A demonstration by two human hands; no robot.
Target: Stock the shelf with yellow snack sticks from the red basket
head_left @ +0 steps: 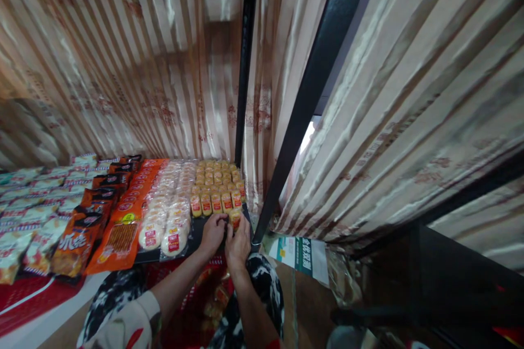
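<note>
At the front right corner of the display, my right hand (pixel 238 245) is closed around a small packaged cake (pixel 234 218) with a yellow body and red label. Close beside it, my left hand (pixel 213 235) has its fingers curled inward; what they hold, if anything, is hidden. Just behind both hands, similar small packaged cakes (pixel 215 203) stand in tight rows, their red labels facing me. To the left lie clear-wrapped round white cakes (pixel 174 237) with red labels, in overlapping columns.
Orange bags of stick snacks (pixel 118 240), brown-orange snack bags (pixel 77 242) and pale bags (pixel 43 242) fill the left side. A black metal post (pixel 303 103) rises at my right, before pleated curtains (pixel 164 65). A red crate (pixel 192 294) with packages sits below, between my knees.
</note>
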